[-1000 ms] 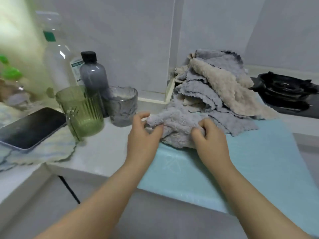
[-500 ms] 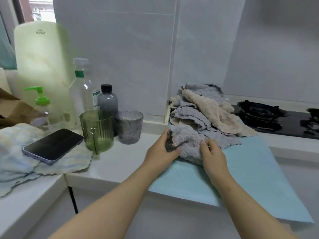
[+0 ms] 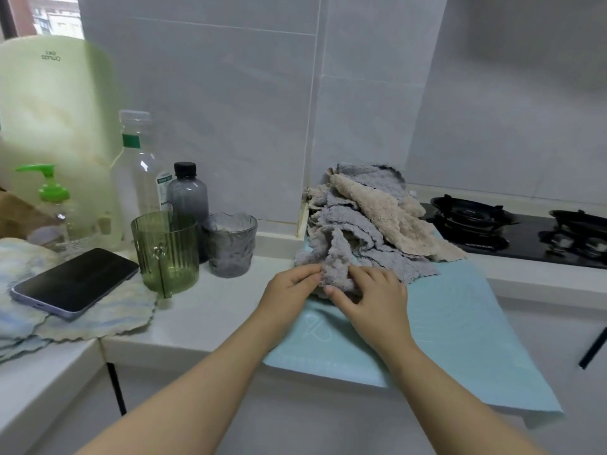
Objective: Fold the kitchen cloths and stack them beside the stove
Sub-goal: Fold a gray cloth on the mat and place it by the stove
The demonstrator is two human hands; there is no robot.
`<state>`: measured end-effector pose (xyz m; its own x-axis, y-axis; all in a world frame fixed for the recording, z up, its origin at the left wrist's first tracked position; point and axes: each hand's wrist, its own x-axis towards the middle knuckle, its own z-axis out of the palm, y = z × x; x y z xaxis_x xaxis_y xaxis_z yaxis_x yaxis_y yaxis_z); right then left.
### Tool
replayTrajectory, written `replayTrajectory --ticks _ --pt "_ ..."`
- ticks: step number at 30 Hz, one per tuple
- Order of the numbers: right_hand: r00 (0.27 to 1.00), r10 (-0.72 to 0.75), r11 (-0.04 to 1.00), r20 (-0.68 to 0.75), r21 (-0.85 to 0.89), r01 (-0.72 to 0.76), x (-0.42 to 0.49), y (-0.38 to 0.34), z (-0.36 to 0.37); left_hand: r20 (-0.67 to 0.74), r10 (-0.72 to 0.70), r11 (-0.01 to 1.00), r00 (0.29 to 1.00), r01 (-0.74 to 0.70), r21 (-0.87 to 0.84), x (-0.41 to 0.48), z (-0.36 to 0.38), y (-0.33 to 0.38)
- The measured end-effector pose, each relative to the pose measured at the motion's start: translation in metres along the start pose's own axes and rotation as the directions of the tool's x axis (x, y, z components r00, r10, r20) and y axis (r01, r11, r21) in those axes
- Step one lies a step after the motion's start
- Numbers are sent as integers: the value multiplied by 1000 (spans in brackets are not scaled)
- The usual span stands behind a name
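Note:
A loose pile of grey and beige kitchen cloths (image 3: 371,221) lies on a light blue mat (image 3: 460,323), just left of the black gas stove (image 3: 512,231). One grey cloth (image 3: 335,261) hangs off the pile's front. My left hand (image 3: 289,284) pinches its left edge. My right hand (image 3: 371,297) grips its lower right part, fingers curled into the fabric. Both hands sit close together at the near side of the pile.
A green ribbed cup (image 3: 166,251), a grey glass (image 3: 230,244), a dark bottle (image 3: 187,192), a clear bottle (image 3: 138,165) and a soap pump (image 3: 49,195) stand at the left. A phone (image 3: 75,282) rests on a pale blue-yellow cloth (image 3: 98,316). The mat overhangs the counter edge.
The camera has tilted up and pulled back. My hands have come closer together on the grey cloth, which is bunched more tightly between them.

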<state>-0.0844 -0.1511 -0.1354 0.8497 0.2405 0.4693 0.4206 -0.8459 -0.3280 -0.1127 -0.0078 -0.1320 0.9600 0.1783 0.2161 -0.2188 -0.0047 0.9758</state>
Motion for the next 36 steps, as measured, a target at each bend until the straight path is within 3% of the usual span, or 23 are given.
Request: replayTrajectory --ticks 5,8,10,12,14,16,20,22,25,26,29,31,33,36 --pt "996 57 992 -66 113 -49 1 4 0 -48 83 995 995 -80 58 4 -2 -7" --pt "997 41 923 -60 384 -15 -1 5 -2 -28 157 961 987 -146 233 9 -4 -13" --pt "998 39 872 -48 490 -11 -2 3 -4 31 190 904 981 -187 385 10 -2 -13" --pt "994 101 797 -47 601 -53 -3 2 -7 -1 202 860 979 -177 478 9 -1 -13" --pt "975 217 714 -42 688 -129 -4 1 -10 -61 189 895 980 -147 422 7 -2 -10" --pt "949 313 699 -37 686 -204 -4 1 -11 -85 162 928 983 -123 352 4 -3 -8" --pt "935 350 649 -56 734 -199 -5 2 -14 -95 131 957 987 -100 273 5 -2 -10" --pt "922 380 545 -74 824 -158 -3 3 -13 -94 121 973 988 -100 207 5 -2 -10" --pt "904 423 351 69 907 -233 0 8 -11 -74 20 998 997 -15 67 4 -2 -8" --pt "917 388 386 94 887 -254 1 10 -9 -73 7 998 997 -3 60 3 -2 -8" --pt "981 151 736 118 649 -192 -2 7 -6 -101 42 990 994 -28 141 4 -3 -7" --pt "984 64 885 167 445 -133 -3 4 -3 -125 52 975 991 -23 223 3 -1 -6" --pt "983 29 933 180 347 -91 -3 1 -4 -89 55 949 995 -25 313 4 -1 -7" --pt "990 -31 939 138 344 -18 -3 3 -3 -24 61 902 998 -45 429 4 1 -8"
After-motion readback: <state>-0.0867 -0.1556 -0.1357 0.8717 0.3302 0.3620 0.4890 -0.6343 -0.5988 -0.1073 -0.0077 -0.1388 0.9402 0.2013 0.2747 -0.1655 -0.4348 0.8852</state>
